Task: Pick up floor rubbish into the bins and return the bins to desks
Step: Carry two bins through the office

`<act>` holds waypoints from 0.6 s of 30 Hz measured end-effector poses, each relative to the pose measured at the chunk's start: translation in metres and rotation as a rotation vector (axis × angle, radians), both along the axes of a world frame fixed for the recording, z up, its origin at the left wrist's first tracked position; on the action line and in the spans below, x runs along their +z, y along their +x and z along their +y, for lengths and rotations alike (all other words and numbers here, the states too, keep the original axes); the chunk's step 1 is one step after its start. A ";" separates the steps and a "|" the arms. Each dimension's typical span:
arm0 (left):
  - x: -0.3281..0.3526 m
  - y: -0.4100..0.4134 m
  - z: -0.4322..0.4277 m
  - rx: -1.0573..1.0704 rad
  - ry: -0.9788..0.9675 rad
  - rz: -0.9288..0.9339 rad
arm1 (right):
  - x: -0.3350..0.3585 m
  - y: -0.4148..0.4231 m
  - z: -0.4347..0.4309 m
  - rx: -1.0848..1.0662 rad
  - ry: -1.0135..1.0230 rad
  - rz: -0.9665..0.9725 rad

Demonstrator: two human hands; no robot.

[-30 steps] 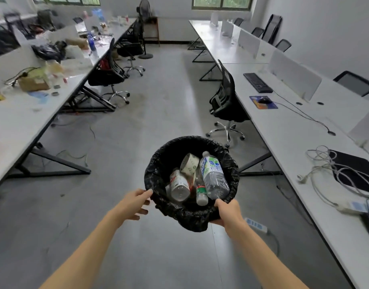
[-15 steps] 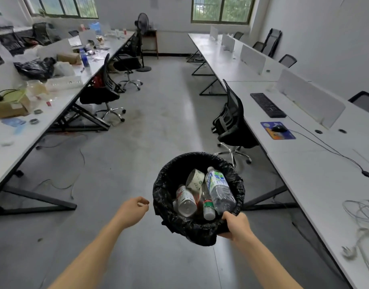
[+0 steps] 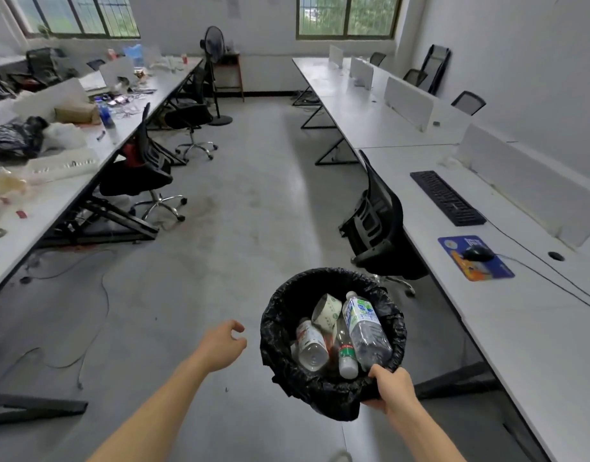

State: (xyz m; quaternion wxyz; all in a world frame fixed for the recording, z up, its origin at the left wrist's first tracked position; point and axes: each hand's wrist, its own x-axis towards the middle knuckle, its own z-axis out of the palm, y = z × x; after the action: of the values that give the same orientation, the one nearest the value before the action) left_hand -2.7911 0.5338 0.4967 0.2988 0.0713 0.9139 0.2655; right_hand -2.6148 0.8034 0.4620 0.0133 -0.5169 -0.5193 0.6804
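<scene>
A round bin with a black liner (image 3: 280, 331) hangs above the floor in the aisle, low and right of centre. Inside lie a large clear water bottle (image 3: 363, 328), two smaller bottles (image 3: 310, 345) and a paper cup (image 3: 327, 311). My right hand (image 3: 392, 386) grips the bin's near rim, thumb inside and fingers underneath. My left hand (image 3: 222, 345) floats a short way left of the bin, apart from it, fingers loosely curled and holding nothing.
A long white desk (image 3: 537, 328) on the right carries a keyboard (image 3: 448, 198) and a mouse on a blue pad (image 3: 475, 258); a black chair (image 3: 380, 225) stands against it. The left desk (image 3: 37, 208) is cluttered, with chairs (image 3: 143, 171) beside it. Cables (image 3: 87, 328) trail on the grey floor.
My left hand came off the bin's rim and drew away to the left. The right hand now carries the bin alone, and I have moved forward down the aisle.
</scene>
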 end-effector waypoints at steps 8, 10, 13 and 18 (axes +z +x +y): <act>0.003 -0.152 0.096 0.101 -0.007 0.032 | 0.001 -0.172 0.101 0.091 -0.018 -0.001; 0.004 -0.188 0.112 0.142 0.016 0.027 | 0.003 -0.215 0.123 0.121 -0.002 -0.012; -0.005 -0.243 0.132 0.189 0.022 0.019 | -0.003 -0.281 0.153 0.163 -0.006 -0.029; -0.034 -0.343 0.166 0.244 0.051 -0.029 | -0.008 -0.394 0.184 0.203 0.026 -0.027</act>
State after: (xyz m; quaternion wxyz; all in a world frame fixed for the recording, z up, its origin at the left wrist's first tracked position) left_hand -3.1344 0.6997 0.4630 0.2754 -0.0366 0.9043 0.3242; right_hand -3.0093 0.9876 0.4537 -0.0560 -0.4707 -0.5781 0.6642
